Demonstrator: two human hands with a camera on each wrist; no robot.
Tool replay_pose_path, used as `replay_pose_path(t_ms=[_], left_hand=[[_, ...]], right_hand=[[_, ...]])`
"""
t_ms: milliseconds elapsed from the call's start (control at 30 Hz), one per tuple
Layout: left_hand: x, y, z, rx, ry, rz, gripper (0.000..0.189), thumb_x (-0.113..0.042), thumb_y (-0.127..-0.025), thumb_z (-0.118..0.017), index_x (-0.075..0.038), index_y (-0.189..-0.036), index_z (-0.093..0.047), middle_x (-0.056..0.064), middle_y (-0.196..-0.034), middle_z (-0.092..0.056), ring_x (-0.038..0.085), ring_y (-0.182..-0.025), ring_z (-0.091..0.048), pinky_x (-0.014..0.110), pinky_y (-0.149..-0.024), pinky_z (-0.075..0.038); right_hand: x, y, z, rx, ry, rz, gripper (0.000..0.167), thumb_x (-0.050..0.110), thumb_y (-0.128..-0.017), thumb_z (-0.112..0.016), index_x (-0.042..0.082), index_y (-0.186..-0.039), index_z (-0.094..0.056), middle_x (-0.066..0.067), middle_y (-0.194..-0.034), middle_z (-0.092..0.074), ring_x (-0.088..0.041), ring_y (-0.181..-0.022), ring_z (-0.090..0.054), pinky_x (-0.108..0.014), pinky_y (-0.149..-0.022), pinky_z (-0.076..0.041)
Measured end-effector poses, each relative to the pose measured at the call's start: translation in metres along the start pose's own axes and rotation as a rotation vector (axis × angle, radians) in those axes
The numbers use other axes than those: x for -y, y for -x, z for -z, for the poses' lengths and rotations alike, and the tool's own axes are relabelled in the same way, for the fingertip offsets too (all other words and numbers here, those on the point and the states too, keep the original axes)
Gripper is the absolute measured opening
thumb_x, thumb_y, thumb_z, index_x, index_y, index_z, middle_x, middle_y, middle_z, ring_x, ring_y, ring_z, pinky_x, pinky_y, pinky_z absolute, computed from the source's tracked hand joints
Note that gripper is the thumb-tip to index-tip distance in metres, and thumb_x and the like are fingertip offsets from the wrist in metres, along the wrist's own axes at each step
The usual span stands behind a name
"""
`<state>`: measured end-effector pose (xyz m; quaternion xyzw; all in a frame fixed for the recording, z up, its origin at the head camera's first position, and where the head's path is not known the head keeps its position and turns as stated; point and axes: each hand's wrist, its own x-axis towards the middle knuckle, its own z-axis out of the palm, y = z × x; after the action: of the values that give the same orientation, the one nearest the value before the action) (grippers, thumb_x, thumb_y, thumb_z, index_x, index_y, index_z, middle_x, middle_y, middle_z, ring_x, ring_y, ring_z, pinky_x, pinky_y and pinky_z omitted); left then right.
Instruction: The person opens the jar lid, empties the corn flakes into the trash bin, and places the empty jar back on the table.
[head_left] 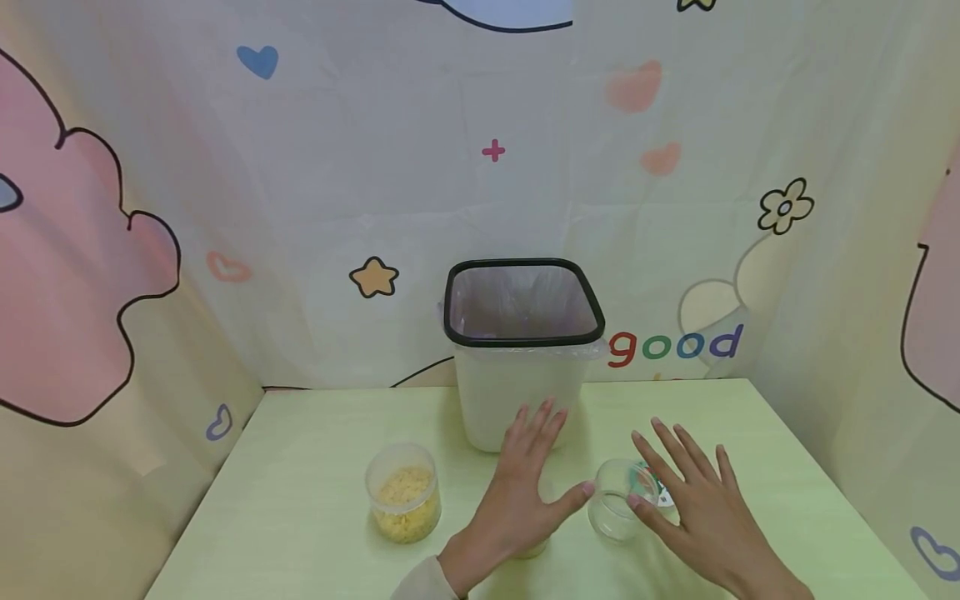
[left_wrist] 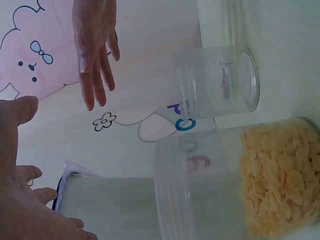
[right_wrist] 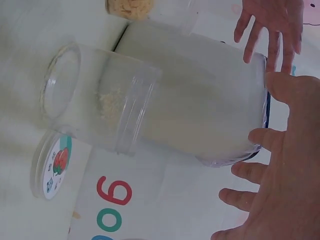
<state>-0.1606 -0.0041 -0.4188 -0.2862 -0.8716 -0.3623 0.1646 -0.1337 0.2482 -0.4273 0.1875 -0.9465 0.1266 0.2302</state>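
the left hand and right hand both have fingers spread, gripping nothing. the clear jar stands upright on the bench near the right hand — probably light, stiff and slick, best taken round its side wall, below the rim.

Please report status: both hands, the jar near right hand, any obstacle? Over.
Left hand, right hand: open, holding nothing. Clear jar: upright, uncapped, ungripped. Lid close by; no obvious obstruction.
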Motion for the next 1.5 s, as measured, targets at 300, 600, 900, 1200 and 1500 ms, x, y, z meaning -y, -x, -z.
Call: replay_pose_path(t_ms=[300,600,900,1200,1500], left_hand=[[0.011,0.013,0.011,-0.015,-0.049,-0.015,0.081,-0.057,-0.091,-0.058,-0.034,-0.157,-0.017,-0.009,-0.166,-0.011,0.039,-0.152,-0.013,0.064,-0.118,-0.019],[0.02,0.024,0.017,-0.006,-0.113,-0.004,0.084,-0.06,-0.09,-0.058,-0.037,-0.157,-0.014,-0.012,-0.166,-0.007,0.035,-0.153,-0.01,0.065,-0.118,-0.018],[0.026,0.033,0.023,0.021,-0.152,0.03,0.09,-0.06,-0.086,-0.063,-0.038,-0.157,-0.012,-0.01,-0.166,-0.008,0.035,-0.154,-0.009,0.064,-0.119,-0.015],[0.037,0.042,0.02,0.015,-0.227,0.033,0.096,-0.061,-0.081,-0.067,-0.036,-0.157,-0.014,-0.008,-0.166,-0.009,0.036,-0.153,-0.01,0.066,-0.117,-0.019],[0.047,0.05,0.01,0.072,-0.142,0.121,0.108,-0.061,-0.077,-0.073,-0.029,-0.159,-0.011,0.0,-0.166,-0.014,0.035,-0.153,-0.009,0.065,-0.118,-0.017]], right_hand=[[0.017,-0.013,-0.003,0.025,-0.038,0.015,0.073,0.048,-0.091,-0.063,0.03,-0.154,-0.032,-0.004,-0.164,-0.023,-0.026,-0.154,-0.012,-0.061,-0.121,0.003],[0.03,-0.024,-0.005,0.032,-0.049,0.041,0.073,0.05,-0.091,-0.061,0.03,-0.154,-0.031,0.0,-0.165,-0.02,-0.028,-0.153,-0.016,-0.064,-0.12,-0.004],[0.038,-0.027,-0.01,0.046,-0.058,0.052,0.072,0.052,-0.091,-0.06,0.032,-0.154,-0.03,0.002,-0.165,-0.02,-0.028,-0.152,-0.017,-0.062,-0.121,-0.004],[0.045,-0.032,-0.013,0.037,-0.054,0.087,0.073,0.053,-0.091,-0.06,0.033,-0.154,-0.03,0.0,-0.164,-0.022,-0.032,-0.15,-0.022,-0.063,-0.12,-0.008],[0.05,-0.034,-0.017,0.045,-0.058,0.103,0.072,0.054,-0.092,-0.058,0.032,-0.154,-0.03,0.002,-0.165,-0.018,-0.031,-0.151,-0.021,-0.058,-0.122,-0.002]])
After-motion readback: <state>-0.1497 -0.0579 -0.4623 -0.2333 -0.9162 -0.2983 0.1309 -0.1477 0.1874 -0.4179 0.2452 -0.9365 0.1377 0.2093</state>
